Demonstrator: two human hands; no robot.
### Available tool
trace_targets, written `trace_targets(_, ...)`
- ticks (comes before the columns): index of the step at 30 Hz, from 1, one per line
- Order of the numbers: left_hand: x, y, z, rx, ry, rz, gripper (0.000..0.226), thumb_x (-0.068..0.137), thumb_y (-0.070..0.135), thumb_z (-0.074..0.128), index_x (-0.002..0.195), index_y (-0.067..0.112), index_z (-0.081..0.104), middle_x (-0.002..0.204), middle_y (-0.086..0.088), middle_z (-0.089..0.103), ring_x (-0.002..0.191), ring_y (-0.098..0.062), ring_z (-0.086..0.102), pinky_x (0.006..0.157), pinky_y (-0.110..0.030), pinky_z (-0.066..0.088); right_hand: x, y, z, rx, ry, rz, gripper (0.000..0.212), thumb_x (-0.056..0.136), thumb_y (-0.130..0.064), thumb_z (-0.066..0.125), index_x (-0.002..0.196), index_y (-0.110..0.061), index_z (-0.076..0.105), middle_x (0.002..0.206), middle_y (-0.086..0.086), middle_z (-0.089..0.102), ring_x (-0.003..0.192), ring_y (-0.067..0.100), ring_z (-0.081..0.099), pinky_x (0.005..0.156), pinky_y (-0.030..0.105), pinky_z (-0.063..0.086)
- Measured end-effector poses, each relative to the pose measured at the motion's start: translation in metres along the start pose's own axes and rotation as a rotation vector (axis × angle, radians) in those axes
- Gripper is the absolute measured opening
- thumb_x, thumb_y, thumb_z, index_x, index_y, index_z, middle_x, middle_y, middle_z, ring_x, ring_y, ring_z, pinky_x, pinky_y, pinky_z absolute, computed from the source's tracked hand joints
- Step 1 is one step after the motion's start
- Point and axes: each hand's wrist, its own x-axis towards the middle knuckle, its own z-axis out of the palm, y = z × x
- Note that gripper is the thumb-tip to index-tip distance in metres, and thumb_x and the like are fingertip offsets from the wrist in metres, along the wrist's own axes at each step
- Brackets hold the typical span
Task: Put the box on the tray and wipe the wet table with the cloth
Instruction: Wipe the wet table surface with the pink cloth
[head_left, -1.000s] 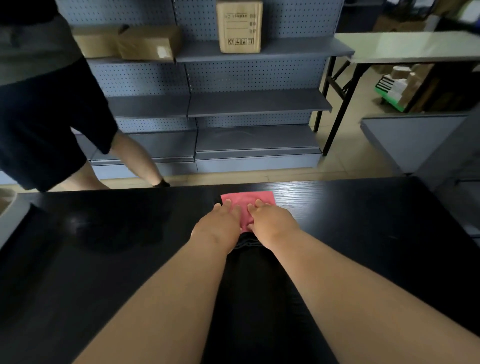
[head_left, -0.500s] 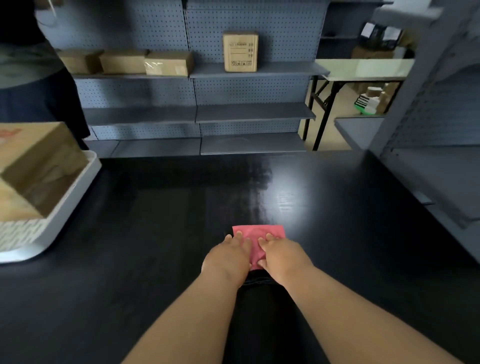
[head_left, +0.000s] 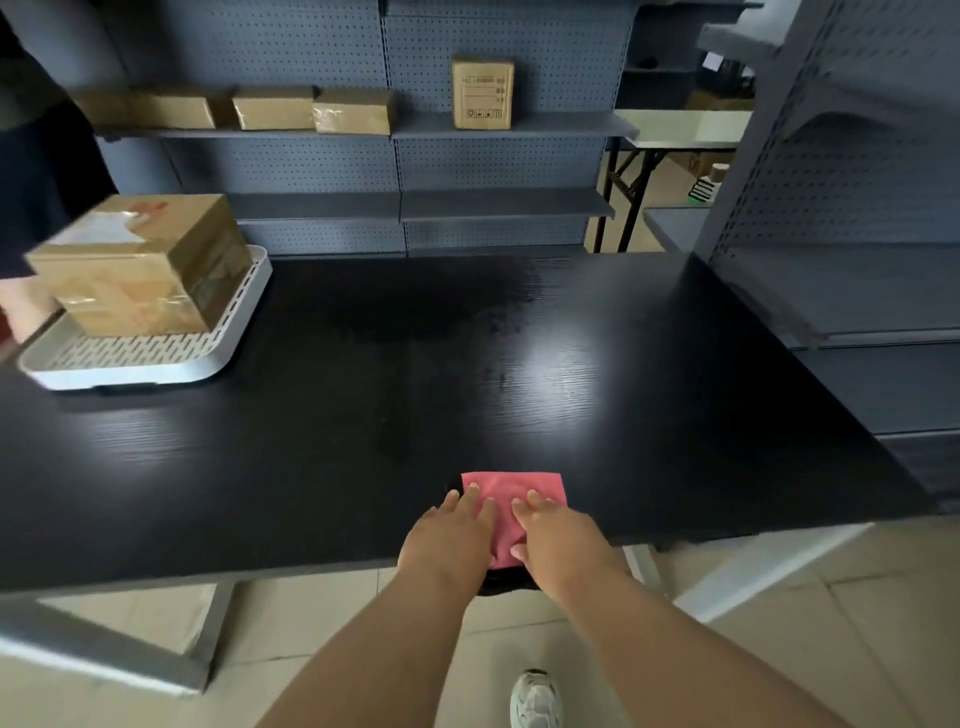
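A pink cloth (head_left: 511, 488) lies flat near the front edge of the black table (head_left: 467, 389). My left hand (head_left: 449, 540) and my right hand (head_left: 558, 535) press on it side by side, fingers straight. A dull damp patch (head_left: 452, 306) shows on the tabletop toward the far side. The brown cardboard box (head_left: 140, 265) stands in the white slotted tray (head_left: 156, 353) at the table's far left.
Grey pegboard shelving (head_left: 395, 135) behind the table carries several cardboard boxes. Another shelf unit (head_left: 852, 270) crowds the right edge of the table. A person (head_left: 31, 156) stands at the far left behind the tray. My shoe (head_left: 535, 699) shows on the tiled floor.
Both hands have drawn the pink cloth back across the table from the far side to the front edge. The view has pulled back, bringing the tray with the box into sight.
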Motion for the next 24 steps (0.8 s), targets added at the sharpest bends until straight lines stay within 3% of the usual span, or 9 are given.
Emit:
trace_targets(3,-0.006,-0.003,0.002,-0.008,-0.016,0.001,0.061,0.1,0.024,0.041,0.153,0.016,0.011,0.162,-0.007,0.003,0.149,-0.025,0.012,0.117,-0.039,0.022,-0.002,-0.005,-0.002,0.008,-0.029,0.013,0.059,0.102,-0.034,0.039,0.154,-0.018,0.016,0.163,0.002,0.011,0.145,0.026,0.029,0.115,0.039,0.033)
trace_targets(10,0.01,-0.006,-0.01,-0.051,-0.042,-0.01,0.064,0.095,0.006,0.047,0.152,0.016,0.018,0.162,-0.004,0.004,0.148,-0.025,0.015,0.114,-0.041,0.027,0.015,-0.008,-0.014,-0.073,-0.081,0.032,0.056,0.102,-0.028,0.039,0.153,-0.018,0.019,0.161,0.004,0.017,0.137,0.03,0.04,0.109,0.04,0.04)
trace_targets(12,0.015,-0.008,-0.016,-0.049,-0.046,-0.016,0.065,0.095,0.006,0.048,0.152,0.016,0.018,0.162,-0.004,0.003,0.148,-0.025,0.015,0.113,-0.042,0.029,0.025,-0.008,-0.016,-0.054,-0.064,0.046,0.054,0.102,-0.027,0.04,0.152,-0.019,0.023,0.159,0.004,0.025,0.133,0.03,0.044,0.107,0.04,0.043)
trace_targets(17,0.041,-0.02,-0.032,-0.059,-0.057,-0.032,0.061,0.098,0.009,0.041,0.153,0.014,0.013,0.162,-0.005,0.0,0.149,-0.026,0.01,0.112,-0.042,0.031,0.063,-0.004,-0.032,-0.034,-0.078,0.028,0.058,0.101,-0.03,0.041,0.153,-0.019,0.019,0.162,0.003,0.015,0.137,0.032,0.039,0.109,0.04,0.04)
trace_targets(21,0.079,-0.035,-0.046,-0.039,-0.061,-0.064,0.059,0.1,0.017,0.043,0.152,0.013,0.015,0.162,-0.007,0.001,0.149,-0.028,0.012,0.111,-0.042,0.034,0.106,-0.003,-0.049,-0.049,-0.092,0.026,0.062,0.1,-0.031,0.045,0.153,-0.018,0.016,0.158,0.007,0.024,0.135,0.032,0.041,0.106,0.043,0.043)
trace_targets(24,0.119,-0.049,-0.061,-0.043,-0.101,-0.1,0.06,0.099,0.013,0.046,0.152,0.014,0.017,0.162,-0.006,0.002,0.148,-0.027,0.013,0.112,-0.044,0.033,0.141,-0.002,-0.068,-0.055,-0.106,0.012,0.063,0.1,-0.028,0.045,0.154,-0.019,0.013,0.158,0.009,0.022,0.136,0.034,0.04,0.106,0.045,0.043)
